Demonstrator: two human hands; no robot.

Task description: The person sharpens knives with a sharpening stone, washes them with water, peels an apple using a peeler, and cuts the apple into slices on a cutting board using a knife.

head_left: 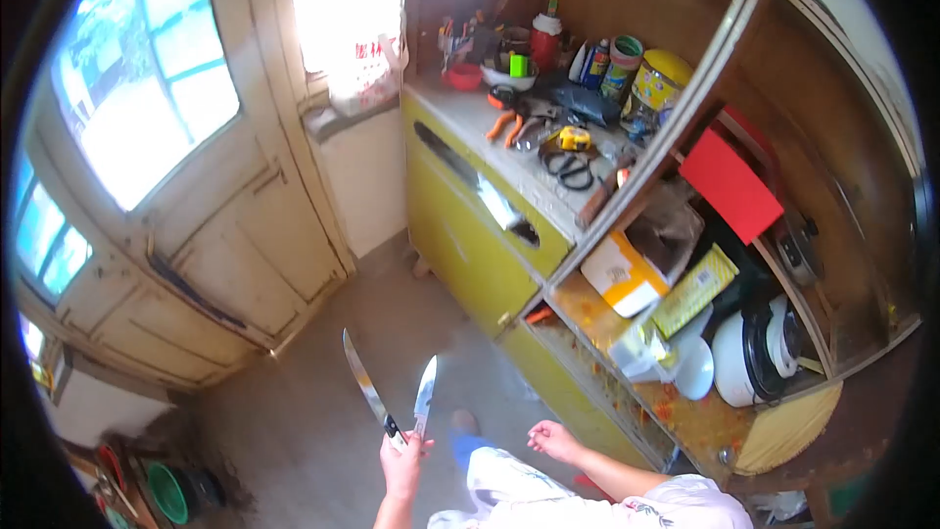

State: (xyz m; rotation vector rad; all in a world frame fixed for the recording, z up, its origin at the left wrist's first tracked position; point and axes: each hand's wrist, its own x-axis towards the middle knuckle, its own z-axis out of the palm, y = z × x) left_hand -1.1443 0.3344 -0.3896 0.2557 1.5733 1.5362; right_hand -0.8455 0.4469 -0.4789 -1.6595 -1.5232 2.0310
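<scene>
My left hand (403, 458) is closed around the handles of two knives, blades pointing up and away from me over the floor. One is a long, slightly curved knife (363, 377) with a dark handle. Beside it is a shorter, wider-bladed knife (427, 390). The two blades spread apart in a V. My right hand (556, 442) hangs in front of my body with its fingers loosely bent, and nothing shows in it. It is nearest to the lower part of the green cabinet.
A green cabinet (460, 235) bears pliers (506, 125), a yellow tape measure (575, 138) and black scissors (568, 171). Shelves to the right hold a white cooker (736, 358) and a red box (729, 186). A wooden door (230, 235) stands left; a green bucket (168, 493) sits lower left.
</scene>
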